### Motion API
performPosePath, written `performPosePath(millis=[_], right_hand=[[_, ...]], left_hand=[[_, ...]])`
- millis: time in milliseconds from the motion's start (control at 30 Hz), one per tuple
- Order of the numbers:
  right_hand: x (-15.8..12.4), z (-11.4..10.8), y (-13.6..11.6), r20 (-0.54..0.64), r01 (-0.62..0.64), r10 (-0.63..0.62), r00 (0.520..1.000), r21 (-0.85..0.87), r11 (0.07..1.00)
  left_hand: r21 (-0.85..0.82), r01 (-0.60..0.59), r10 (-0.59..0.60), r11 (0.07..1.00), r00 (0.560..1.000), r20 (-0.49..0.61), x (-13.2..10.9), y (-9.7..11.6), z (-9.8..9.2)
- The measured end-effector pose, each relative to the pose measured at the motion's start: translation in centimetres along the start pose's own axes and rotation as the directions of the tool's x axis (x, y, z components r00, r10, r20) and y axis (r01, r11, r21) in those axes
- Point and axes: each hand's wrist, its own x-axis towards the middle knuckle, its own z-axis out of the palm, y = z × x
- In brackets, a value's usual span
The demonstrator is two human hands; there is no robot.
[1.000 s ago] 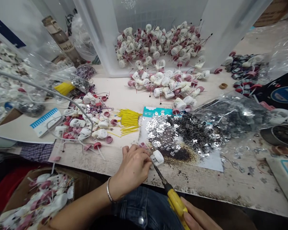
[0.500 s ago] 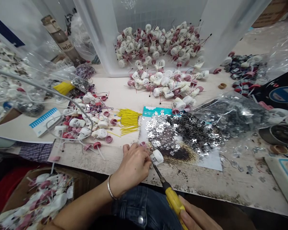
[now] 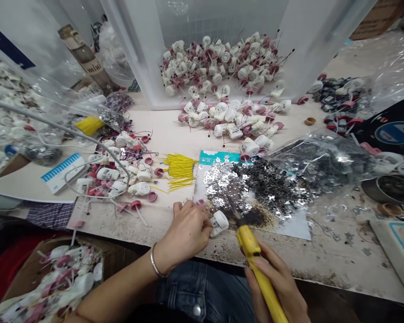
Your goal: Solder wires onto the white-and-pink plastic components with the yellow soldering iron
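Note:
My left hand [image 3: 191,229] is closed on a small white plastic housing [image 3: 219,223] at the front edge of the table; its fingertips hide the near end of the part. My right hand [image 3: 276,282] grips a yellow-handled soldering iron [image 3: 247,242]. The iron's metal tip points up and left over a heap of small shiny metal plates [image 3: 226,181], just right of the white housing and apart from it. Whether the tip touches the plates I cannot tell. A pink cap [image 3: 200,203] lies partly visible behind my left fingers.
Yellow wires [image 3: 180,172] lie bundled left of the plates. White and pink parts [image 3: 232,116] are piled before a translucent bin [image 3: 148,85]. A bent grey rod [image 3: 54,115] crosses the left side. A cardboard box [image 3: 20,273] of parts stands below left, a metal tin [image 3: 390,188] at right.
My right hand has moved the soldering iron up and away from the white housing, its tip now over the metal plates. My left hand has stayed almost still with the housing.

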Motion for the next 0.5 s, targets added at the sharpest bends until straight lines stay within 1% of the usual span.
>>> performPosePath(millis=[67, 100, 133, 200, 267, 333, 433, 500], right_hand=[[1.3, 1.9, 0.7, 0.004, 0.116, -0.118, 0.993, 0.122, 0.986], [1.9, 2.9, 1.1, -0.018, 0.173, -0.172, 0.985, 0.128, 0.976], [2.3, 3.8, 1.6, -0.071, 0.212, -0.205, 0.976, 0.105, 0.972], [2.9, 5.2, 2.5, -0.035, 0.252, -0.25, 0.968, 0.093, 0.963], [3.0, 6.0, 2.9, -0.014, 0.259, -0.258, 0.966, 0.087, 0.962], [2.8, 6.3, 2.7, -0.062, 0.255, -0.25, 0.966, 0.089, 0.963], [2.4, 5.8, 1.4, -0.175, 0.195, -0.174, 0.969, 0.113, 0.974], [2.2, 5.4, 0.6, -0.194, 0.138, -0.108, 0.975, 0.153, 0.978]], left_hand=[[-0.003, -0.003, 0.003, 1.0, 1.0, 0.009, 0.0, 0.0, -0.1], [-0.006, -0.005, 0.005, 1.0, 1.0, 0.014, 0.0, 0.0, -0.1], [-0.011, -0.007, 0.007, 1.0, 1.0, 0.02, -0.1, -0.1, -0.1], [-0.017, -0.013, 0.014, 1.0, 1.0, 0.021, -0.3, -0.3, -0.2], [-0.024, -0.046, 0.046, 0.999, 0.999, -0.002, -0.8, -0.7, -0.2], [-0.034, -0.125, 0.123, 0.992, 0.991, -0.056, -1.3, -1.2, -0.1], [-0.024, -0.262, 0.257, 0.965, 0.959, -0.122, -2.1, -1.7, 0.1], [-0.022, -0.323, 0.318, 0.946, 0.941, -0.113, -2.6, -2.0, 0.0]])
